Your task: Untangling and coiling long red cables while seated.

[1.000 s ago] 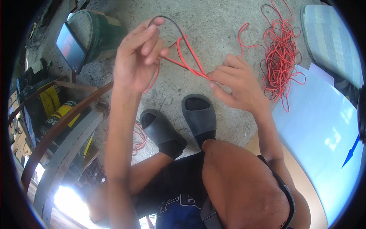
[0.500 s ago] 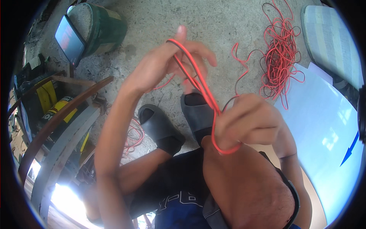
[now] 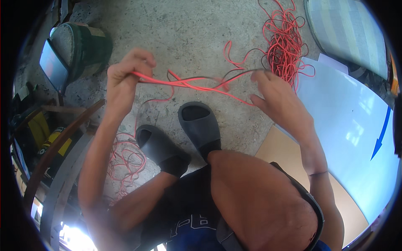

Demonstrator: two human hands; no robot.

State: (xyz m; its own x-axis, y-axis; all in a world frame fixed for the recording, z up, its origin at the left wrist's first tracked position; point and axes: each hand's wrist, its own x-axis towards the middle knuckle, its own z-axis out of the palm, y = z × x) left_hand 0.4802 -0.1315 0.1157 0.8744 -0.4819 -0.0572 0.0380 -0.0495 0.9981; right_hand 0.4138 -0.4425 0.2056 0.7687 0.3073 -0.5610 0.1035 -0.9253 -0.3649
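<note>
A red-and-black twin wire (image 3: 201, 87) stretches between my two hands above the concrete floor, its strands crossing in the middle. On the left, my left hand (image 3: 129, 75) has its fingers closed round the doubled wire. My right hand (image 3: 279, 98) holds the other end of the span; one strand reaches its fingertips, another its thumb, which sits apart from the fingers. Part of its grip is hidden behind the hand. A big tangled heap of the same wire (image 3: 287, 46) lies beyond my right hand. From the left side, a strand runs down to a looser pile (image 3: 126, 161).
A green bucket (image 3: 94, 48) stands at the far left, with a phone or tablet (image 3: 53, 65) leaning on it. Wooden and metal frame bars (image 3: 63, 142) rise at the left. A glossy pale-blue panel (image 3: 343, 113) and a striped cushion-like piece (image 3: 349, 35) fill the right. My slides (image 3: 200, 123) are between the piles.
My hands have moved apart, left hand to the left and right hand up and away from my knee. The wire loop between them is now pulled out nearly level. The view has shifted slightly.
</note>
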